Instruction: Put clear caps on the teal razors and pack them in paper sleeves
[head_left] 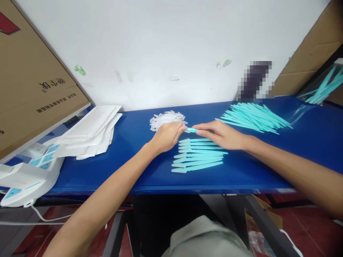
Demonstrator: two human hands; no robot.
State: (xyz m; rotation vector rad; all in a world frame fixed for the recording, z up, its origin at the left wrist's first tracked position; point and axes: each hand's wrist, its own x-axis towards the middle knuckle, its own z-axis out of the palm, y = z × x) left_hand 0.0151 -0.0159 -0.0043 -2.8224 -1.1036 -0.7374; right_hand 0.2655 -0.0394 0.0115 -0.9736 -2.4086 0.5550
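Between my two hands is a turquoise eyebrow razor [191, 130], held level just above the table. My left hand [168, 135] is closed in a pinch at its blade end; whether a cap is between those fingertips is hidden. The handle side is gripped by my right hand [221, 134], thumb below and fingers above. Below my hands lies a row of several eyebrow razors [199, 156], pale blade ends to the left. Behind my left hand sits a pile of small translucent caps [166, 118]. A larger heap of loose eyebrow razors [257, 117] lies right of my right hand.
White padded envelopes [88, 125] are stacked on the left of the blue table [112, 175]. A white power strip [50, 164] with a cord lies at the left edge. Cardboard boxes [34, 78] flank the white wall [150, 43]. A clear bag of turquoise sticks [325, 85] stands far right.
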